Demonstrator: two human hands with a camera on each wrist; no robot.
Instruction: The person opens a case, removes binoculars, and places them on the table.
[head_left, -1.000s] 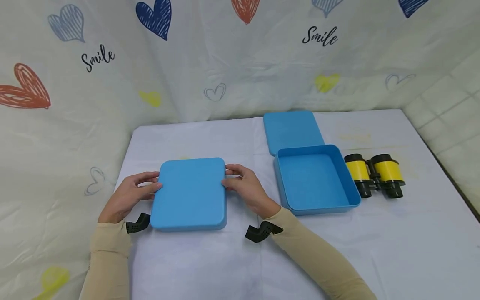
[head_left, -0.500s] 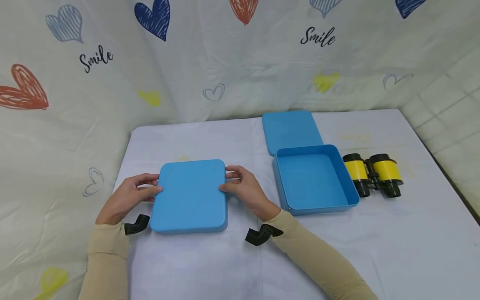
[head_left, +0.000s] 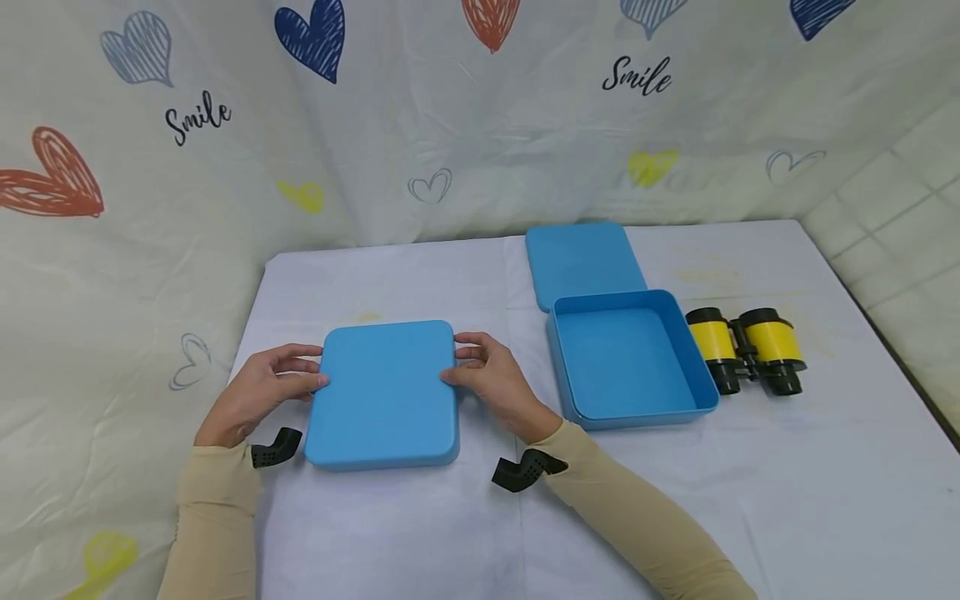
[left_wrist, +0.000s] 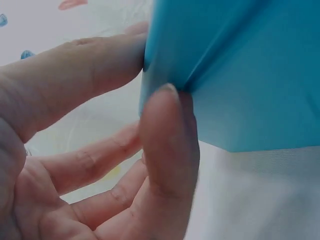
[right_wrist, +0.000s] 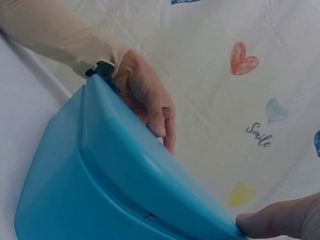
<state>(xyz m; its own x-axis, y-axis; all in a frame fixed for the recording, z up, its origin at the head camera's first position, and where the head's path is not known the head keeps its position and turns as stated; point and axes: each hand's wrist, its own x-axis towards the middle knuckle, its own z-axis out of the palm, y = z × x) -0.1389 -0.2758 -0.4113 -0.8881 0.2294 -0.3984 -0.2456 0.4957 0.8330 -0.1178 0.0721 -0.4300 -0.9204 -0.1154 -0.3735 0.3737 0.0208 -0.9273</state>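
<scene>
A flat blue box with its lid on (head_left: 381,396) sits at the left of the table in the head view. My left hand (head_left: 258,392) holds its left side, thumb on the lid's top edge and fingers along the side. Opposite, my right hand (head_left: 495,379) grips the right side the same way. In the left wrist view, the left fingertips (left_wrist: 167,130) meet the box wall right at the seam under the lid. The right wrist view shows the right thumb (right_wrist: 277,218) on the lid's edge. The lid hides what the box holds.
Right of centre stands an uncovered blue box (head_left: 630,358), its inside bare. A separate blue lid (head_left: 585,262) lies behind it. Yellow and black binoculars (head_left: 750,350) lie against its right side. A heart-print curtain (head_left: 510,125) hangs behind the white-covered table (head_left: 420,533).
The lidded box has shifted slightly toward me, with both hands following at its sides. My right thumb sits a little further onto the lid. The uncovered box, loose lid and binoculars stay put.
</scene>
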